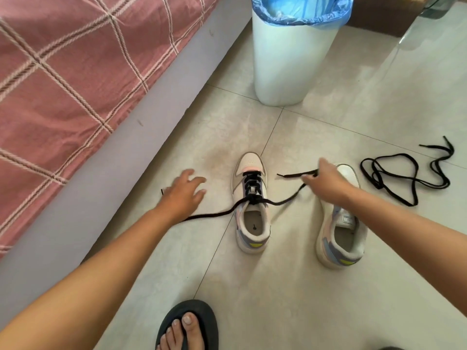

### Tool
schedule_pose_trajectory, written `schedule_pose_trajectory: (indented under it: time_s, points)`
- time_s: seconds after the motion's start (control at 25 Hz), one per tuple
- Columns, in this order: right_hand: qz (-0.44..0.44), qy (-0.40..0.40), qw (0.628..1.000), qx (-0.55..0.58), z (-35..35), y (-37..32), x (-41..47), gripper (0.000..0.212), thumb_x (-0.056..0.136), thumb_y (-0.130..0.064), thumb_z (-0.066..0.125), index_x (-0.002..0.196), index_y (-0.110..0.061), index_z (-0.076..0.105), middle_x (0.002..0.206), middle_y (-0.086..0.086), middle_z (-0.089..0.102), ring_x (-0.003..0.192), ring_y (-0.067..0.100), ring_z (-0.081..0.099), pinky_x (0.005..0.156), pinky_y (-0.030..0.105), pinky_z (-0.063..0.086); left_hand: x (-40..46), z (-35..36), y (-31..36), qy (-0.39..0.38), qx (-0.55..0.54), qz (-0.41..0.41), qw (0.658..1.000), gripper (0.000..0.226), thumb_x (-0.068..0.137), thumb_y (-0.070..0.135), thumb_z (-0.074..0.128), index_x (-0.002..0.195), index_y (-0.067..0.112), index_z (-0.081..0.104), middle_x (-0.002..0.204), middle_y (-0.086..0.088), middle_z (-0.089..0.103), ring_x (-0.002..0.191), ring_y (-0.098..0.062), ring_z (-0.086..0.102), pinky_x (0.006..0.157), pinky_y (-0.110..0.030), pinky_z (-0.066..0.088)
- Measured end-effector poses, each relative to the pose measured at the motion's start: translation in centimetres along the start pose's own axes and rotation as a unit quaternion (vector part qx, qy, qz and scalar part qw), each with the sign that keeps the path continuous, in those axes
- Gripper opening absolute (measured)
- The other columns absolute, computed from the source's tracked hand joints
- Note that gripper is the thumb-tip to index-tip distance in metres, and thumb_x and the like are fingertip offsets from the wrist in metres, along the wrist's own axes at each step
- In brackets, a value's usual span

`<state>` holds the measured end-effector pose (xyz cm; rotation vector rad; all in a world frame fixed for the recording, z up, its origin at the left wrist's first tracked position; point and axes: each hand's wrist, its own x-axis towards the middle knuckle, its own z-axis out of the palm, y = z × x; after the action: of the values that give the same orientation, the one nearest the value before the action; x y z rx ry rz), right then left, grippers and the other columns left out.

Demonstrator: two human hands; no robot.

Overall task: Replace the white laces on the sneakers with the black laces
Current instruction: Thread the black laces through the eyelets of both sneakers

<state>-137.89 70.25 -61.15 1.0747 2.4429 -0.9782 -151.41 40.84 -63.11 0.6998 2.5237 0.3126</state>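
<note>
Two white sneakers with pink and blue trim stand on the tiled floor. The left sneaker (250, 205) has a black lace (283, 202) threaded through its eyelets, with both ends trailing sideways. My left hand (183, 194) hovers with spread fingers over the lace's left end, which runs beneath it. My right hand (327, 181) pinches the lace's right end above the toe of the right sneaker (340, 231), which shows no lace. A second black lace (404, 178) lies loose in a tangle on the floor to the right.
A bed (75, 79) with a pink checked cover and a grey base runs along the left. A white bin (290, 59) with a blue liner stands behind the sneakers. My foot in a black sandal (187, 327) is at the bottom edge.
</note>
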Motion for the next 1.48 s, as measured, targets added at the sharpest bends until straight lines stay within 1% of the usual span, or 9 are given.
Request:
schedule_pose_trajectory:
  time_s: [0.16, 0.36, 0.48, 0.6, 0.68, 0.76, 0.92, 1.08, 1.48]
  points:
    - [-0.245, -0.132, 0.938, -0.206, 4.2, -3.0, -3.2, 0.046, 0.086, -0.043, 0.061, 0.122, -0.018, 0.049, 0.126, 0.005, 0.05, 0.119, 0.025, 0.04, 0.099, 0.04, 0.037, -0.3, 1.7, 6.6, -0.073, -0.086, 0.112, 0.987, 0.036, 0.087, 0.04, 0.062, 0.113, 0.017, 0.056, 0.116, -0.001, 0.051, 0.112, -0.017, 0.048, 0.099, -0.031, 0.037]
    - [-0.242, -0.14, 0.936, -0.215, 4.1, -4.0, -2.7, 0.025, 0.089, -0.04, 0.059, 0.095, -0.016, 0.053, 0.106, 0.006, 0.057, 0.1, 0.024, 0.048, 0.087, 0.037, 0.042, 0.3, 0.8, 8.2, -0.094, 0.062, 0.118, 0.987, 0.022, 0.089, 0.043, 0.056, 0.087, 0.022, 0.052, 0.099, 0.001, 0.046, 0.104, -0.02, 0.044, 0.094, -0.036, 0.034]
    - [-0.181, -0.189, 0.963, -0.062, 3.2, -3.7, -2.2, 0.018, 0.087, -0.033, 0.061, 0.08, -0.016, 0.06, 0.084, 0.002, 0.058, 0.078, 0.019, 0.051, 0.072, 0.032, 0.043, 0.3, 0.4, 7.6, -0.117, -0.191, 0.045, 0.974, 0.028, 0.093, 0.041, 0.051, 0.077, 0.022, 0.064, 0.096, 0.006, 0.055, 0.099, -0.011, 0.049, 0.087, -0.025, 0.036]
    - [-0.044, -0.179, 0.954, 0.238, 3.8, -4.2, -2.3, 0.019, 0.083, -0.032, 0.067, 0.074, -0.016, 0.068, 0.074, 0.001, 0.057, 0.076, 0.014, 0.05, 0.065, 0.024, 0.036, 0.4, 0.7, 8.3, -0.107, -0.619, -0.097, 0.772, 0.041, 0.098, 0.029, 0.044, 0.067, 0.01, 0.062, 0.07, 0.006, 0.068, 0.086, -0.012, 0.062, 0.081, -0.023, 0.042]
    - [0.008, -0.2, 0.885, 0.421, 4.8, -4.3, -2.3, 0.016, 0.086, -0.032, 0.064, 0.084, -0.018, 0.07, 0.085, -0.004, 0.068, 0.091, 0.009, 0.06, 0.075, 0.023, 0.042, 0.6, 1.6, 8.7, -0.113, -0.756, -0.16, 0.624, 0.055, 0.1, 0.028, 0.038, 0.052, 0.012, 0.06, 0.063, -0.002, 0.069, 0.074, -0.018, 0.069, 0.077, -0.026, 0.048]
    - [0.027, -0.23, 0.816, 0.53, 5.4, -4.2, -2.2, 0.017, 0.092, -0.032, 0.055, 0.087, -0.021, 0.067, 0.087, -0.005, 0.071, 0.089, 0.005, 0.065, 0.08, 0.023, 0.043, 1.0, 2.2, 8.9, -0.094, -0.796, -0.196, 0.566, 0.055, 0.1, 0.03, 0.038, 0.051, 0.014, 0.055, 0.057, -0.004, 0.065, 0.062, -0.018, 0.069, 0.071, -0.028, 0.051]
    - [0.092, -0.207, 0.746, 0.626, 5.6, -3.3, -1.9, 0.028, 0.098, -0.026, 0.045, 0.074, -0.014, 0.051, 0.063, 0.0, 0.055, 0.06, 0.012, 0.061, 0.067, 0.022, 0.047, 1.8, 2.4, 7.6, -0.077, -0.769, -0.251, 0.583, 0.045, 0.101, 0.038, 0.036, 0.063, 0.016, 0.043, 0.044, 0.003, 0.042, 0.047, -0.012, 0.048, 0.064, -0.036, 0.05]
    - [0.102, -0.202, 0.789, 0.571, 5.6, -3.3, -1.6, 0.029, 0.099, -0.029, 0.044, 0.073, -0.016, 0.051, 0.062, -0.003, 0.047, 0.062, 0.011, 0.051, 0.066, 0.026, 0.038, 2.2, 2.4, 6.1, -0.089, -0.711, -0.246, 0.652, 0.041, 0.099, 0.04, 0.038, 0.071, 0.013, 0.049, 0.044, 0.004, 0.036, 0.042, -0.009, 0.043, 0.064, -0.037, 0.052]
    - [0.097, -0.186, 0.795, 0.569, 5.8, -3.7, -1.0, 0.025, 0.101, -0.015, 0.034, 0.079, -0.014, 0.047, 0.057, -0.003, 0.032, 0.053, 0.009, 0.035, 0.044, 0.018, 0.025, 3.0, 2.5, 6.4, -0.064, -0.692, -0.175, 0.697, 0.032, 0.101, 0.026, 0.041, 0.081, 0.004, 0.052, 0.043, 0.005, 0.034, 0.038, -0.008, 0.035, 0.049, -0.024, 0.049]
